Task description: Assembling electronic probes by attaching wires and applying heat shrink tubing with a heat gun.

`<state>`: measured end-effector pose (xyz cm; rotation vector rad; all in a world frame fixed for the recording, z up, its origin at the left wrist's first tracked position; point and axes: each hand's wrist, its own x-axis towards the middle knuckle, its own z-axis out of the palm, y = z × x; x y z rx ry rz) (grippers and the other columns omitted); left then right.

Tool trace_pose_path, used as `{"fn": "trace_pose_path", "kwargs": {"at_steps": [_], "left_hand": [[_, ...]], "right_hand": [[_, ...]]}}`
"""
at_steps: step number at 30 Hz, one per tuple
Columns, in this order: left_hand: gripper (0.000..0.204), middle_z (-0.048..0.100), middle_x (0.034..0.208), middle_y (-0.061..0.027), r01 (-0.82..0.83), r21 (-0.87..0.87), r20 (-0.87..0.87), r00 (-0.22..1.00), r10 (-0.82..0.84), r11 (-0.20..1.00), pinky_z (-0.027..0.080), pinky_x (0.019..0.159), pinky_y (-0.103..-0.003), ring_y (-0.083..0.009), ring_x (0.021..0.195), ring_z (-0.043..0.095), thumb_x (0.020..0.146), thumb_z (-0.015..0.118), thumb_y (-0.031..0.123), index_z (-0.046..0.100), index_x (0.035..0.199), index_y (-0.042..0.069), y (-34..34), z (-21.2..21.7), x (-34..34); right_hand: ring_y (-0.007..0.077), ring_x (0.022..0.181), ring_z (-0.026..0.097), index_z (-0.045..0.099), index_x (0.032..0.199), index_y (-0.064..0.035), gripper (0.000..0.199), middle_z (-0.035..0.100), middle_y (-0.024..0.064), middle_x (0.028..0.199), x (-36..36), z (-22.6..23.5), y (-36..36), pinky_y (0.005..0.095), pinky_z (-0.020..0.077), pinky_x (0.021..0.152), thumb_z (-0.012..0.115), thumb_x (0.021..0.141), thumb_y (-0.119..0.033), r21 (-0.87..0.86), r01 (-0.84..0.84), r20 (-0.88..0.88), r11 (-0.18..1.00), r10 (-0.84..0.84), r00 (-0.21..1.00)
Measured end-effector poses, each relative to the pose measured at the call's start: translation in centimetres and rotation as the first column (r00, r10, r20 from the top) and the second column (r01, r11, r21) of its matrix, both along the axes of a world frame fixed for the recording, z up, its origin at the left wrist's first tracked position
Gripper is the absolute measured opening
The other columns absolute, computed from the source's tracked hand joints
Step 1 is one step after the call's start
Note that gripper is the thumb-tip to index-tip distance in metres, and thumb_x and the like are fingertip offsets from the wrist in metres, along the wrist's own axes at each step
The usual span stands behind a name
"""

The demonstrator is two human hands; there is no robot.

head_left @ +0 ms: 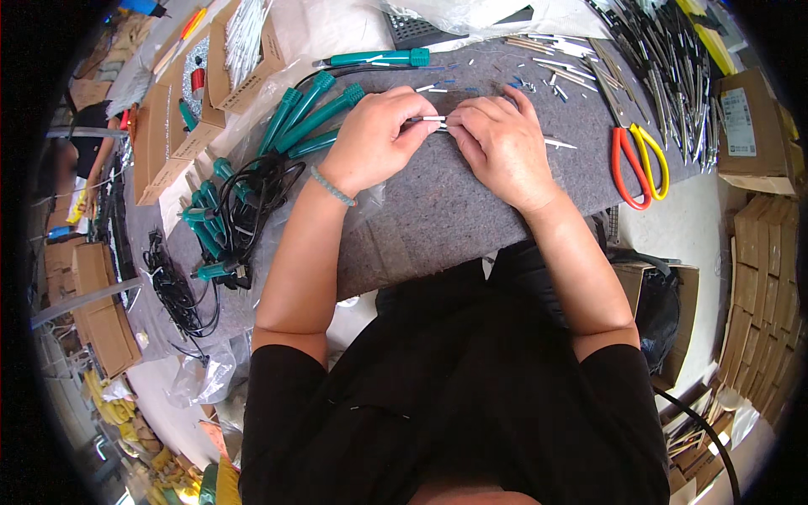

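Over the grey felt-covered table, my left hand [380, 139] is closed, pinching a thin white-and-dark rod [433, 119] between thumb and fingertips. My right hand [505, 150] meets it from the other side, its fingers closed around the rod's other end, so that end is hidden. Several green tool handles [290, 114] lie beside my left hand, and another green-handled tool [374, 59] with a metal tip rests beyond it. Short white and blue tube pieces [526, 86] are scattered past my right hand. A slim pointed white rod [560, 144] pokes out to the right of that hand.
Shears [644, 164] with red and yellow handles lie at the right, near a heap of dark metal rods [665, 67]. Tangled black cables [252, 198] spread at the left. An open cardboard box [244, 80] holds white sticks. A box [753, 130] stands right.
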<state>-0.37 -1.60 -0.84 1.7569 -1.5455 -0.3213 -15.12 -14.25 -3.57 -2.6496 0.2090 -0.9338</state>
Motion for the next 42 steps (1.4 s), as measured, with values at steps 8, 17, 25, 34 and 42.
{"fn": "trace_pose_path", "kwargs": {"at_steps": [8, 17, 25, 34, 42], "left_hand": [[0.012, 0.053, 0.068, -0.0102, 0.060, -0.005, 0.171, 0.984, -0.058, 0.998, 0.038, 0.051, -0.033, -0.0222, 0.057, 0.051, 0.085, 0.065, 0.010, 0.061, 0.081, -0.001, -0.4, -0.6, 0.6], [0.011, 0.057, 0.077, -0.0049, -0.053, 0.109, -0.006, 0.999, 0.054, 0.993, 0.044, 0.060, -0.028, -0.0134, 0.067, 0.053, 0.077, 0.072, 0.004, 0.064, 0.084, 0.000, -0.4, -0.4, 0.4], [0.018, 0.059, 0.107, -0.0070, 0.045, -0.083, 0.455, 0.890, -0.002, 0.996, 0.042, 0.092, -0.037, -0.0283, 0.106, 0.053, 0.065, 0.076, 0.009, 0.071, 0.082, 0.009, 1.3, 1.8, 0.4], [0.012, 0.060, 0.107, -0.0082, -0.043, 0.003, 0.388, 0.921, 0.038, 0.999, 0.047, 0.085, -0.037, -0.0269, 0.098, 0.057, 0.069, 0.074, 0.006, 0.068, 0.079, 0.006, 1.0, -0.3, 0.3], [0.010, 0.060, 0.109, -0.0082, -0.004, -0.145, -0.108, 0.994, -0.012, 0.989, 0.046, 0.085, -0.030, -0.0181, 0.099, 0.057, 0.077, 0.072, 0.007, 0.065, 0.083, 0.004, 0.5, 0.2, -0.4]], "right_hand": [[0.0205, 0.090, 0.061, 0.065, 0.087, -0.0119, 0.007, 0.065, 0.0018, 0.090, 0.0, 0.1, 0.0, 0.0464, 0.0370, 0.099, 0.064, 0.082, -0.017, -0.028, 0.005, -0.011, 1.000, -0.006, 1.000], [0.0244, 0.093, 0.062, 0.064, 0.090, -0.0112, 0.017, 0.066, 0.0052, 0.090, -0.1, 0.2, -0.1, 0.0453, 0.0384, 0.100, 0.066, 0.073, -0.014, 0.122, -0.012, -0.020, 0.992, 0.015, 1.000], [0.0271, 0.084, 0.063, 0.057, 0.088, -0.0103, 0.018, 0.062, 0.0076, 0.076, -0.1, 0.6, -0.1, 0.0447, 0.0412, 0.097, 0.068, 0.074, -0.013, 0.208, 0.028, -0.049, 0.978, -0.018, 0.999], [0.0268, 0.083, 0.062, 0.057, 0.086, -0.0104, 0.016, 0.062, 0.0077, 0.076, 0.1, 0.6, -0.1, 0.0432, 0.0427, 0.094, 0.067, 0.073, -0.011, 0.226, 0.047, -0.076, 0.973, -0.030, 0.997], [0.0261, 0.089, 0.063, 0.065, 0.096, -0.0143, 0.023, 0.067, 0.0047, 0.090, 0.2, 0.1, -0.6, 0.0395, 0.0455, 0.086, 0.072, 0.075, -0.018, 0.233, -0.115, 0.078, 0.966, 0.099, 0.992]]}}
